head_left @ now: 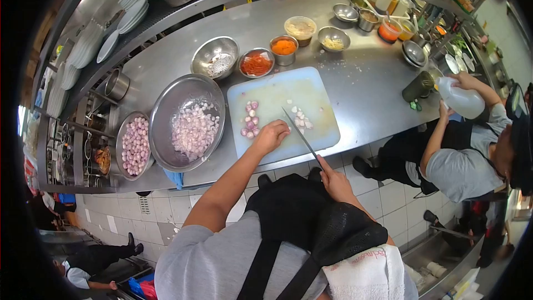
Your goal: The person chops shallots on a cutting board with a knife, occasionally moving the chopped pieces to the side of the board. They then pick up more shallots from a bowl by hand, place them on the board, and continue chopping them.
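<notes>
My right hand [336, 180] grips the handle of a kitchen knife [300, 132], its blade slanting across the white cutting board [282, 82]. On the board, my left hand [272, 135] has its fingers curled together just left of the blade; what they hold, if anything, is hidden. Whole peeled shallots [251, 118] lie in a cluster on the left of the board. Right beside the blade is a small pile of cut shallot pieces [301, 120]. A big steel bowl [160, 143] left of the board holds many cut shallots [195, 128].
A smaller bowl of whole shallots [135, 147] stands far left. Behind the board are a steel bowl [202, 50], a bowl of orange-red strips [257, 63] and an orange-filled container [284, 48]. At right, a co-worker [466, 158] holds a translucent jug [462, 99].
</notes>
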`<state>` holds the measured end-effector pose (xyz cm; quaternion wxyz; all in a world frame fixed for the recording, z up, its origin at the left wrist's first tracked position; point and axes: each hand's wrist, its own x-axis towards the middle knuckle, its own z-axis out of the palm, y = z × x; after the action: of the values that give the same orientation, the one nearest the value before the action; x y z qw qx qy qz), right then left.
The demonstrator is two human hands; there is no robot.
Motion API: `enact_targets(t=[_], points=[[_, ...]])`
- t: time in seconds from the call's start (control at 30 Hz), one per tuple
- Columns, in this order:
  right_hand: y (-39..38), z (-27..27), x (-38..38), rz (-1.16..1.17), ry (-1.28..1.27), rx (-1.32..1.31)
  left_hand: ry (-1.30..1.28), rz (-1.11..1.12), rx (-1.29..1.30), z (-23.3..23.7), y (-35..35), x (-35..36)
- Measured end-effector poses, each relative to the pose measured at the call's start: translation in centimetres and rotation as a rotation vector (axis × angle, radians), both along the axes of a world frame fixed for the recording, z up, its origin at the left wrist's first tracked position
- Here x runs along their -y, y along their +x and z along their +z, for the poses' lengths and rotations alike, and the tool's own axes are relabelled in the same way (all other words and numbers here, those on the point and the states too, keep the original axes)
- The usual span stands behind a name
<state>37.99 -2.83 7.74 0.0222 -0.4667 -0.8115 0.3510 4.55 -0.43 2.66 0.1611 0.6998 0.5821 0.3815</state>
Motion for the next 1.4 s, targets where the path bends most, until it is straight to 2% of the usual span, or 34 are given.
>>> enact_targets(t=[0.3, 0.4, 0.83, 0.87, 1.0, 1.07, 1.13, 1.37, 1.4], points=[[0.0, 3.5, 2.0, 0.041, 0.078, 0.133, -0.054, -0.047, -0.101, 0.5, -0.1, -0.6], [-0.2, 0.0, 1.6, 0.038, 0.076, -0.01, -0.045, -0.048, -0.098, 0.3, -0.1, -0.6], [-0.2, 1.9, 1.2, 0.018, 0.058, 0.021, 0.001, -0.044, -0.1, -0.6, -0.2, -0.4], [0.2, 0.6, 1.2, 0.022, 0.026, 0.008, 0.001, -0.046, -0.104, -0.7, -0.2, -0.4], [0.3, 2.2, 1.0, 0.017, 0.001, -0.004, -0.007, -0.011, -0.078, -0.2, 0.2, 0.2], [0.6, 0.1, 1.3, 0.017, -0.032, -0.044, 0.013, -0.007, -0.106, 0.1, 0.0, -0.1], [1.0, 0.3, 0.5, 0.015, -0.062, -0.08, -0.051, -0.017, -0.068, 0.2, 0.1, 0.0], [1.3, 0.0, -1.9, -0.021, -0.176, -0.177, -0.028, -0.013, -0.114, 1.0, 0.6, -0.2], [1.4, -0.1, -2.0, -0.028, -0.199, -0.193, -0.106, 0.011, -0.112, 0.8, 0.6, -0.5]])
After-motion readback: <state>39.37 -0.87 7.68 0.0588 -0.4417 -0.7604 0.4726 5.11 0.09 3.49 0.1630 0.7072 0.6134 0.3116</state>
